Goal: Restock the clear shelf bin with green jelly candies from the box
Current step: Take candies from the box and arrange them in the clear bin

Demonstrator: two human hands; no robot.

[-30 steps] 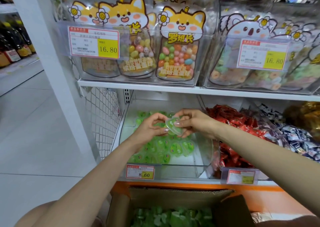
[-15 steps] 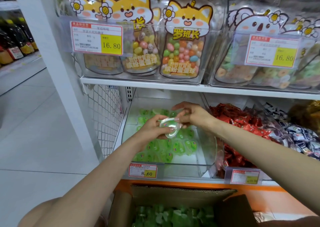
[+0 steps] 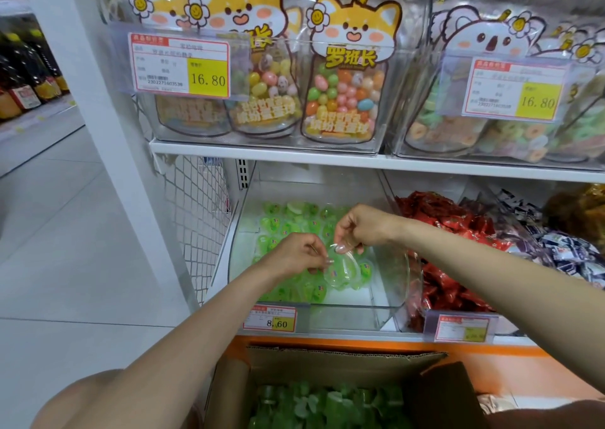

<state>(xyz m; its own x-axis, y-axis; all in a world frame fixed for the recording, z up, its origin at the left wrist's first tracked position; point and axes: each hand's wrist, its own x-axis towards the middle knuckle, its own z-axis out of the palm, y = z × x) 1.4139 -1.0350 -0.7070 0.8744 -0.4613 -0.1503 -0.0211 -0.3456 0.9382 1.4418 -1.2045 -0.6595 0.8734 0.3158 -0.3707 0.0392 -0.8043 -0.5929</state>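
Hands meet over the clear bin [image 3: 353, 319]. The left hand [image 3: 296, 253] and right hand [image 3: 363, 229] each pinch, with curled fingertips, the edge of one pale, see-through jelly candy [image 3: 342, 269]. Its outline is hard to separate from the pile beneath. Green jelly candies [image 3: 294, 225] lie mostly at the bin's left and rear. Below the shelf, the cardboard box [image 3: 327, 358] is cut off by the frame edge, and its green contents are blurred. Red packets [image 3: 451, 229] fill the bin to the right.

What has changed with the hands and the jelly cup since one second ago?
The left hand and right hand have brought the clear green jelly cup a little lower over the clear plastic shelf bin. Both still pinch it. The brown cardboard box stays below.
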